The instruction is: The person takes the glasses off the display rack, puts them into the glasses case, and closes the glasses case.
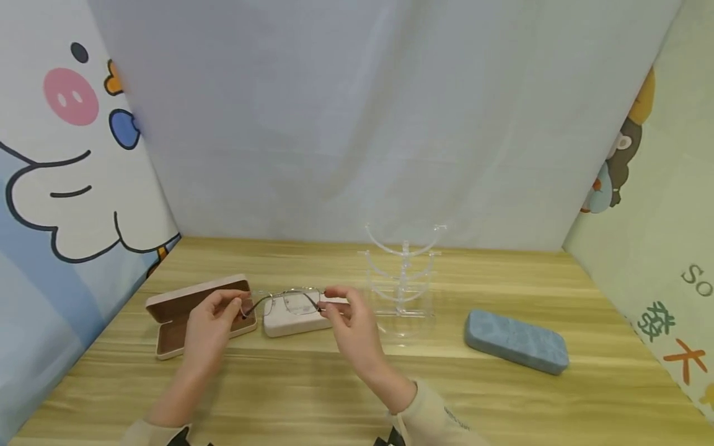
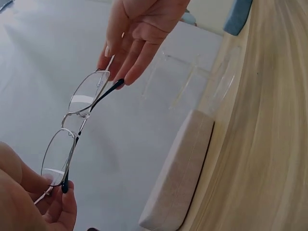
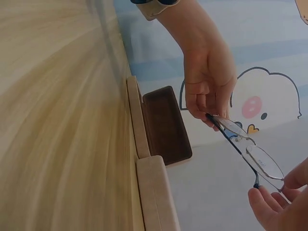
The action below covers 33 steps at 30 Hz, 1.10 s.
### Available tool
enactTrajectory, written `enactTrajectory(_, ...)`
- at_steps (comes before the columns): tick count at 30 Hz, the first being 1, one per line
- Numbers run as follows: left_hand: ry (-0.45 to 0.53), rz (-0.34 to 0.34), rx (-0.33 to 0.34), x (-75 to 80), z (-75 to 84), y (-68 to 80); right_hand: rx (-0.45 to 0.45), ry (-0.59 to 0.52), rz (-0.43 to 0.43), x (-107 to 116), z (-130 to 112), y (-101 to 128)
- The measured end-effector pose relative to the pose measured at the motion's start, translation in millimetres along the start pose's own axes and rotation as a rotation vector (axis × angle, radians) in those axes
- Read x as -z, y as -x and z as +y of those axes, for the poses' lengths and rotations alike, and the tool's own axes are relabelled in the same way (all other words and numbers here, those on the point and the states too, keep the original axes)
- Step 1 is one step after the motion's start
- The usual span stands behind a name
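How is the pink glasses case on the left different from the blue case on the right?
The pink case lies open and shows a brown lining; the blue case lies closed. The pink case has a smooth, pale shell, while the blue case looks textured. The pink case sits near the left hand; the blue case lies apart from both hands. Both rest flat on the wooden table.

Both forearms reaching up from the bottom edge of the head view, sleeves at the wrists. Left hand point(image 1: 209, 328) left of centre, fingertips pinched together, palm turned inward. Right hand point(image 1: 351, 322) at centre, thumb and fingers point(image 2: 126, 72) pinching, wrist angled toward lower right.
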<state>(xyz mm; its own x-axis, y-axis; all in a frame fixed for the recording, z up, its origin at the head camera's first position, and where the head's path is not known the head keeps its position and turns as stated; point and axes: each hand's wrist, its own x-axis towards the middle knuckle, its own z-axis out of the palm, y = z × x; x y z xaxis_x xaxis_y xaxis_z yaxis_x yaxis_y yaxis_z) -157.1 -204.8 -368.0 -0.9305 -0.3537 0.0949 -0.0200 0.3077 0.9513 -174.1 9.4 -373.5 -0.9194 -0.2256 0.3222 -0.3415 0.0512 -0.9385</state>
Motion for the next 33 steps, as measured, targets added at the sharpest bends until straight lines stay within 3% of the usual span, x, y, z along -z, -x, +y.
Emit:
enactTrajectory(9, 0.029, 0.06, 0.057, 11.3, -21.5, -8.4, -0.058, -0.043, -0.038, -20.4, -2.8, -3.7)
enactTrajectory(12, -0.011, 0.072, 0.071, 13.1, -23.8, -12.0, -0.042, -0.024, -0.031, -26.2, 11.4, -9.2)
enactTrajectory(21, -0.12, 0.114, 0.104, 25.5, -35.4, -23.0, -0.037, 0.007, -0.034, -47.9, 21.2, -21.6)
enactTrajectory(29, -0.056, 0.15, 0.115, 34.8, -46.2, -30.0, -0.041, 0.049, -0.065, -65.3, 27.7, -28.4)
enactTrajectory(33, -0.004, 0.147, 0.161, 44.1, -52.3, -30.8, -0.058, 0.063, -0.103, -72.7, 29.4, -30.6)
